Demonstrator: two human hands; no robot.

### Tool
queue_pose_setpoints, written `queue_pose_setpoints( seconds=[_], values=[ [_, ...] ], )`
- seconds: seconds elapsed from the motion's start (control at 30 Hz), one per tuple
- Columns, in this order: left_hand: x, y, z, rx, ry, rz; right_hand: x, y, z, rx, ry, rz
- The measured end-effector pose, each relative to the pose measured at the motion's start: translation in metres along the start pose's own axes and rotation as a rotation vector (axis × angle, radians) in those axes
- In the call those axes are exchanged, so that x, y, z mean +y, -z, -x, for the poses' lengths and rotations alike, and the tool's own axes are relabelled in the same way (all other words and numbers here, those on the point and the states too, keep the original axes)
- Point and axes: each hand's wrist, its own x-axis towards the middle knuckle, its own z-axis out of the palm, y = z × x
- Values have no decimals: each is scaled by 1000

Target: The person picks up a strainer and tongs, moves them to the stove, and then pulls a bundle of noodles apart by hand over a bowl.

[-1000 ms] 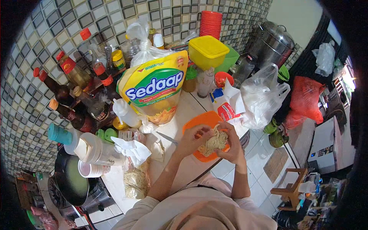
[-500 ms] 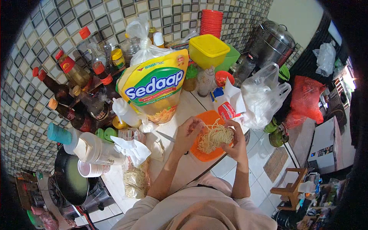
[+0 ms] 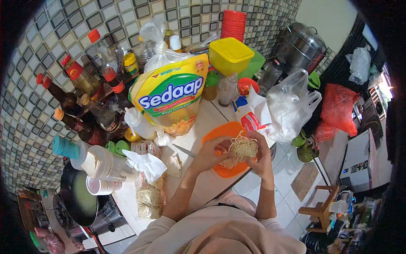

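A bundle of pale noodles [image 3: 244, 148] is held over an orange bowl [image 3: 228, 171] near the counter's front edge. My left hand [image 3: 209, 153] curves round the left side of the noodles, palm inward, with its fingers over the bowl. On the right, my right hand [image 3: 261, 155] is wrapped round the other side of the bundle. A knife [image 3: 183, 150] lies on the counter left of my left hand, its handle end hidden behind that hand.
A yellow Sedaap pouch [image 3: 171, 95] stands behind the bowl, with bottles [image 3: 101, 114] at left. A white plastic bag [image 3: 292, 112] sits at right. Packed noodles [image 3: 150, 201] lie front left, beside a dark pan [image 3: 82, 194] on the stove.
My left hand has moved in against the noodles and its fingers have reached over the bowl. The noodles are gathered into a tighter bundle, closer to my right palm.
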Motion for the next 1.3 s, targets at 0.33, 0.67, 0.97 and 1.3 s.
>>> queue_pose_setpoints(
  seconds=[0.33, 0.67, 0.97, 1.3],
  values=[
    [-11, 5, -1, 135, 47, 90, -2, 6, 2, 85, 35, -34],
    [-22, 10, -2, 164, -35, 215, -12, 15, 0, 245, 116, -125],
    [-19, 9, 0, 77, -88, -106, 2, 25, -1, 330, 124, -129],
    [-18, 11, 0, 94, -80, -198, -15, 14, -10, 398, 111, -444]
  ],
)
